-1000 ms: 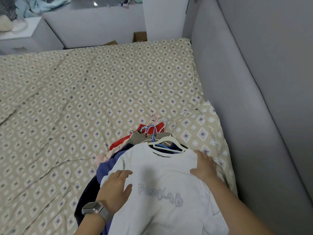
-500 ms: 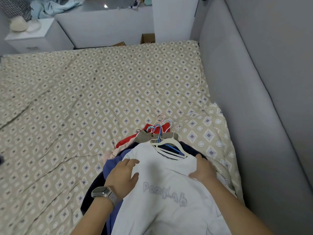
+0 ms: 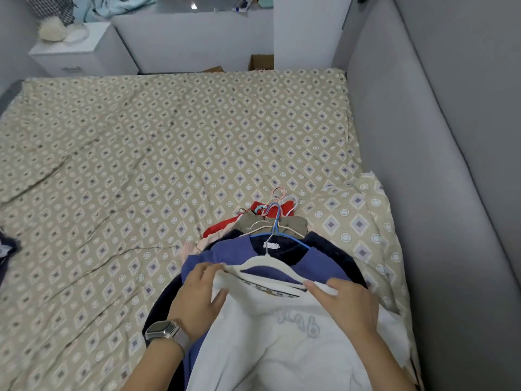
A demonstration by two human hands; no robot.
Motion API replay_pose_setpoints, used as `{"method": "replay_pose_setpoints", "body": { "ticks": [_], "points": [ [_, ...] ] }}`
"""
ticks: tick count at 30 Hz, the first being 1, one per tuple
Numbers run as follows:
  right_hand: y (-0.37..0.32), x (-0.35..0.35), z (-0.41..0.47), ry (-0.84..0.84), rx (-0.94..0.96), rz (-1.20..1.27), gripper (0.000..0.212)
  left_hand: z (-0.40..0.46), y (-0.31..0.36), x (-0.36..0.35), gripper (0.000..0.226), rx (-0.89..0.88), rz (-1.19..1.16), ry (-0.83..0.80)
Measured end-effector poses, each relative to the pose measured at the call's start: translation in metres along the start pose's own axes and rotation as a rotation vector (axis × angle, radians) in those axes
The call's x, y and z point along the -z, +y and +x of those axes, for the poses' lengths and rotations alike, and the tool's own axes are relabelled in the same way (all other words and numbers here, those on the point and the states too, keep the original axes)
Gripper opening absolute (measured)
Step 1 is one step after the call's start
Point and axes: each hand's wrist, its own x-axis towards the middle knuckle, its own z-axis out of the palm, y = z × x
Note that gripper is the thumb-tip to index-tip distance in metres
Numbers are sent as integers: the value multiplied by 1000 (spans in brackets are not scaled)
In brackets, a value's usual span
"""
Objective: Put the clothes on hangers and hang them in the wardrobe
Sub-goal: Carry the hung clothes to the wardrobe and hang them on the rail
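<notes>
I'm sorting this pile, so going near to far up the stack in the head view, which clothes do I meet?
White shirt → blue top → olive garment → red garment.

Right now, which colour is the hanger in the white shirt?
White hanger, seen best in the head view.

White printed t-shirt [image 3: 282,342]: hem cut off at btm edge, lettering partly under right hand [image 3: 348,309]. Garments beneath it mostly hidden.
</notes>
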Motion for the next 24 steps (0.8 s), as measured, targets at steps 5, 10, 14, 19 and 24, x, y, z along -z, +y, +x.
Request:
{"method": "replay_pose_setpoints", "body": {
  "ticks": [5,10,14,19,24],
  "points": [
    [-22,21,-23,53,159,63,78,-29,-19,9,65,16,-11,116],
    [-57,46,-52,111,276,145,78,-74,-42,21,31,35,-136,225],
    [-79,57,-90,61,314,180,81,-121,-59,38,21,22,-197,348],
    [-103,79,-145,77,364,223,76,-178,-52,75,17,-37,-239,508],
    [-125,100,-214,121,413,275,52,-239,-63,113,22,-70,-253,588]
  ]
}}
